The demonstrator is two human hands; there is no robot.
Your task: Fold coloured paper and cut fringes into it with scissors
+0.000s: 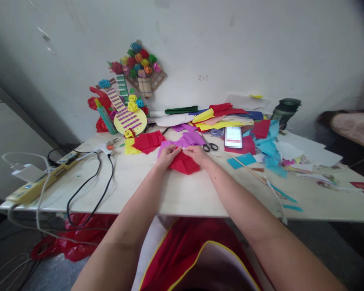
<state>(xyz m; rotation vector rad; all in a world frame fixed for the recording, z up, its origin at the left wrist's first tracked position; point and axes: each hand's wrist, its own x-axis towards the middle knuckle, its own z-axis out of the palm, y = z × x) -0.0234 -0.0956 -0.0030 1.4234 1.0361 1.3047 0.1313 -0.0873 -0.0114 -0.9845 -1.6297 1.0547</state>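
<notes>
Both my hands meet over a folded red sheet of craft paper (186,165) lying on the white table. Pinched at its upper edge is my left hand (169,154), thumb and fingertips pressed together. Close beside it, my right hand (197,155) pinches the same edge from the other side. Whether anything small sits between the fingertips is too fine to make out. Purple paper (189,139) lies just behind the hands, partly covered by them. Black-handled scissors (210,146) rest right of it. More folded red paper (148,141) with yellow paper (132,147) lies to the left.
A glue gun (104,148) and a yellow power strip (45,180) with cables occupy the left. Paper-flower crafts (130,119) lean at the wall. Right of me lie a phone (233,137), a wooden stick (248,169), blue paper (242,160) and a dark bottle (285,111).
</notes>
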